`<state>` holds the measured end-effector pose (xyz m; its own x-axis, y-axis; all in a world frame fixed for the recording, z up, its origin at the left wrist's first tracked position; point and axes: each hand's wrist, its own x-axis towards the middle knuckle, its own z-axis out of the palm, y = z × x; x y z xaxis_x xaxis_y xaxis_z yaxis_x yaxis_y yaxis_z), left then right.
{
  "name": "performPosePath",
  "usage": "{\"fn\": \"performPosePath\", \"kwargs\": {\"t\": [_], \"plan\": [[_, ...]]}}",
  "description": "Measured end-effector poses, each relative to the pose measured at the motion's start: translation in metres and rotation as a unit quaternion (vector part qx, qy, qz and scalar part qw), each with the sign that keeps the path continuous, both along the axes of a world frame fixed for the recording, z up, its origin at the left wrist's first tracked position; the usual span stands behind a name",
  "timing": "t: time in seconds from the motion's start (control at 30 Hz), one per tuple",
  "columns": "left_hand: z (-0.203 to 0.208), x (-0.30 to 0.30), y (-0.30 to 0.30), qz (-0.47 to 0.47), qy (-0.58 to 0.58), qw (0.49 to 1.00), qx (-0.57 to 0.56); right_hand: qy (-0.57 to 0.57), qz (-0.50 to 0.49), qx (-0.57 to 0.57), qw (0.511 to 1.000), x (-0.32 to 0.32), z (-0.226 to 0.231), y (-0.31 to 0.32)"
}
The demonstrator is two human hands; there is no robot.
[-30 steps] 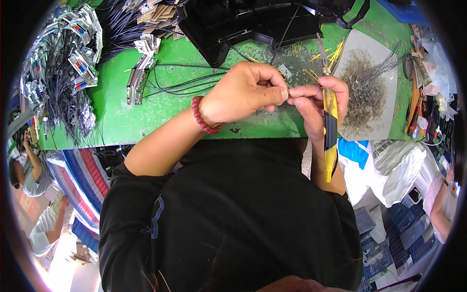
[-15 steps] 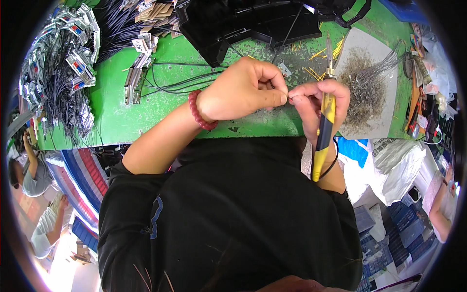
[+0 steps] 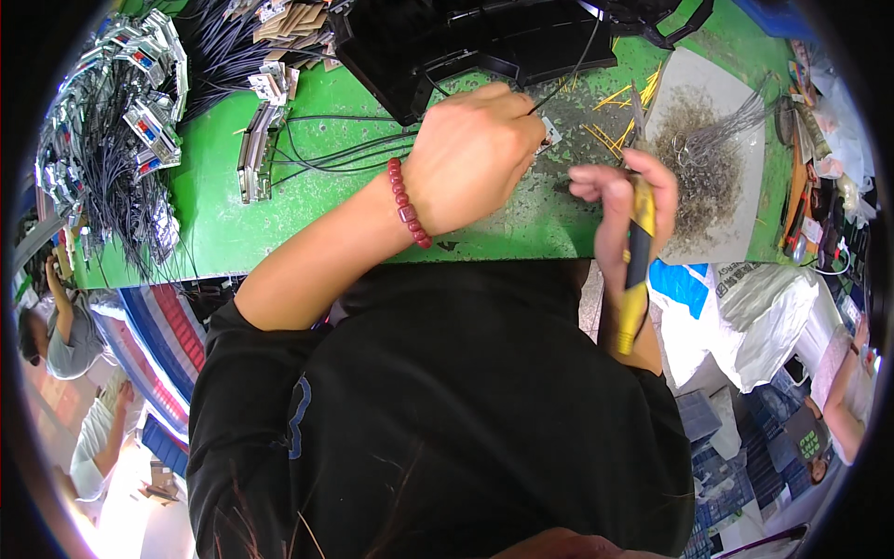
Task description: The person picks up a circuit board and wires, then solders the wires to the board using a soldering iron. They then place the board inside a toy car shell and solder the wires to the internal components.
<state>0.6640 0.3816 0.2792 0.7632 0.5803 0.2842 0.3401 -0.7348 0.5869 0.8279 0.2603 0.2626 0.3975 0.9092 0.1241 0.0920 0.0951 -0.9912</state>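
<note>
My left hand (image 3: 475,163), a red bead bracelet at its wrist, is closed over the green bench. A thin black cable (image 3: 579,67) runs up from its fingers, whose tips are mostly hidden. Beside those fingers lies a small pale board (image 3: 550,136). My right hand (image 3: 643,200), slightly blurred, holds a yellow and black soldering iron (image 3: 636,252) between thumb and fingers. The iron's metal tip points away from me, and its thumb and index finger are apart from the left hand.
Metal connector parts with black cables (image 3: 154,140) pile up at the far left; one metal part (image 3: 256,154) lies nearer. A black plastic housing (image 3: 475,47) stands at the back. Yellow sticks (image 3: 607,140) and a grey sheet with wire scraps (image 3: 759,177) lie right.
My hands have parted: the left moved up and left, turning its back toward me. The right shifted slightly right with the iron. The black cable now bends near the left fingers.
</note>
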Motion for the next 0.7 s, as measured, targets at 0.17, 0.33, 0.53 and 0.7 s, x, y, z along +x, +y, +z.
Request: {"fn": "performPosePath", "kwargs": {"t": [0.17,0.33,0.53,0.7], "plan": [[-0.010,0.003,0.003,-0.005,-0.021,1.000,-0.016,-0.036,-0.032,-0.015,0.999,0.045,0.005,-0.035],[-0.007,0.002,0.005,-0.017,-0.032,0.998,-0.057,-0.048,-0.227,0.085,0.969,0.089,0.001,-0.062],[-0.006,0.001,0.007,-0.020,-0.023,0.997,-0.067,-0.041,-0.307,0.075,0.948,0.126,-0.004,-0.070],[-0.005,0.002,0.009,-0.011,-0.005,0.995,-0.095,-0.020,-0.257,0.090,0.962,0.130,-0.012,-0.072]]}}
